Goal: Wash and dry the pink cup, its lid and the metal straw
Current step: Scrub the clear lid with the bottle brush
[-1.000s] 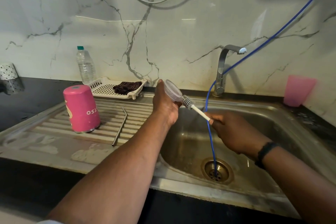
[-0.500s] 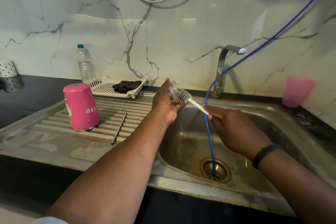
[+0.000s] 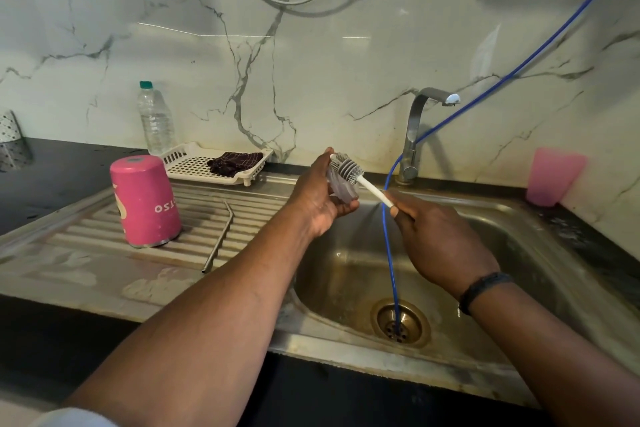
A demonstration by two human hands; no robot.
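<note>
While I am watching over the sink (image 3: 519,218), my left hand (image 3: 318,198) is gripping the clear lid (image 3: 341,185) above the basin. My right hand (image 3: 440,239) is clasping the white handle of the brush (image 3: 348,170), whose bristles are lying against the lid, possibly on its inner face. Pink cup (image 3: 145,201): standing upside down on the drainboard (image 3: 86,253). Straw (image 3: 220,236): lying just beside it, apart.
</note>
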